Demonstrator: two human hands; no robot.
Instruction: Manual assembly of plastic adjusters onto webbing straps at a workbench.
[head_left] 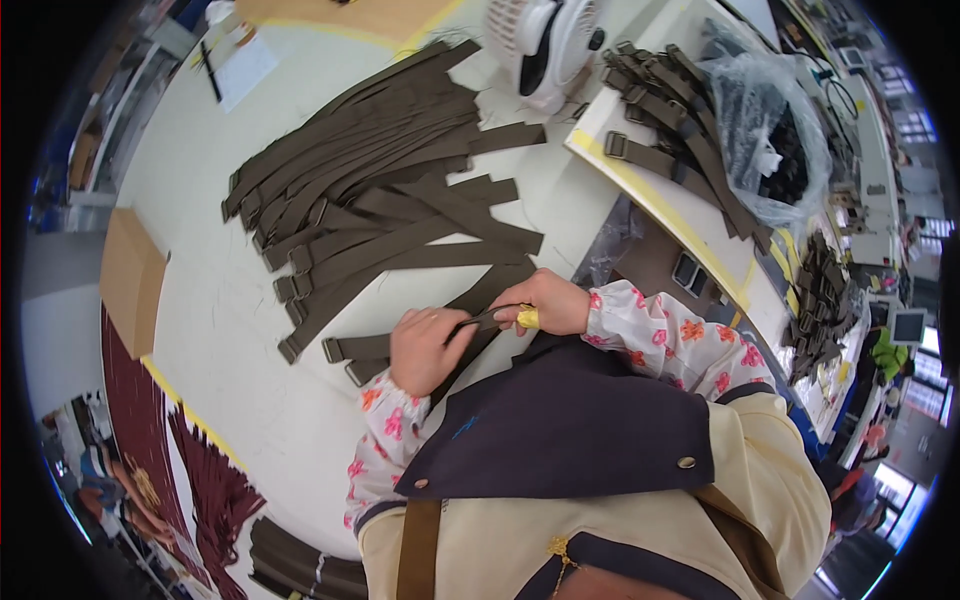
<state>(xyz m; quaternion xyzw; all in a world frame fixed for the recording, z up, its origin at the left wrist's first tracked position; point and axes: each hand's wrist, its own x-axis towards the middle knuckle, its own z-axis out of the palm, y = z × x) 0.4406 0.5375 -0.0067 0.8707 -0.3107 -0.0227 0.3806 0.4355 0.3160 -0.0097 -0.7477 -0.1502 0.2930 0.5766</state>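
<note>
My left hand (424,345) and my right hand (545,303) meet just in front of my chest, both pinching one dark brown webbing strap (478,322). The strap runs between the two hands, and its buckled end lies on the white table (220,330) to the left. A yellow band sits on a finger of my right hand. Behind the hands spreads a large fan of similar brown straps with metal buckles (380,190).
A white fan (545,45) stands at the back. To the right, a board holds more buckled straps (670,130) and a clear plastic bag of dark parts (775,140). A cardboard box (130,280) sits at the left edge; dark red fabric (190,470) hangs below.
</note>
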